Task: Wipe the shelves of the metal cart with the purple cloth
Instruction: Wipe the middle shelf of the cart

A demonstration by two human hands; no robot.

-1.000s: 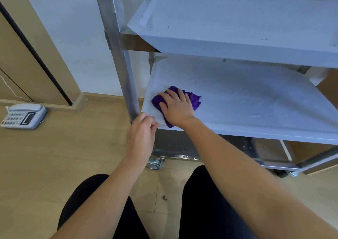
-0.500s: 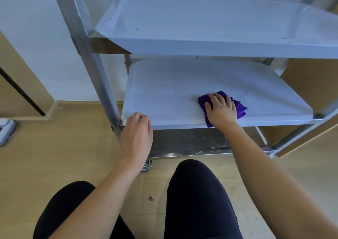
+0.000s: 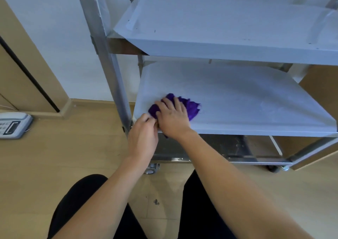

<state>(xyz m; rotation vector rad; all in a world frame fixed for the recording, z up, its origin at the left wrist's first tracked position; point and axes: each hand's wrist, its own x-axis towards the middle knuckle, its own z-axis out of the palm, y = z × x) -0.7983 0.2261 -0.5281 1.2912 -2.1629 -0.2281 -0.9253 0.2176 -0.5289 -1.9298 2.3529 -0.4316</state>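
The metal cart has a middle shelf (image 3: pixel 247 99) and an upper shelf (image 3: pixel 219 28), both covered in pale film. A crumpled purple cloth (image 3: pixel 190 107) lies at the front left of the middle shelf. My right hand (image 3: pixel 173 118) presses down on the cloth with fingers spread over it. My left hand (image 3: pixel 143 136) grips the front left corner of the middle shelf, beside the cart's front left post (image 3: pixel 108 65), and touches my right hand. Part of the cloth is hidden under my right hand.
A white desk telephone (image 3: pixel 13 125) sits on the wooden floor at the left by a beige door frame. The cart's bottom shelf (image 3: pixel 228 147) and its casters (image 3: pixel 151 168) are below. My dark-trousered knees (image 3: pixel 82 202) are close to the cart's front.
My right hand has slid the cloth from the shelf's front middle back to the front left corner. My left hand stays on the corner of the shelf.
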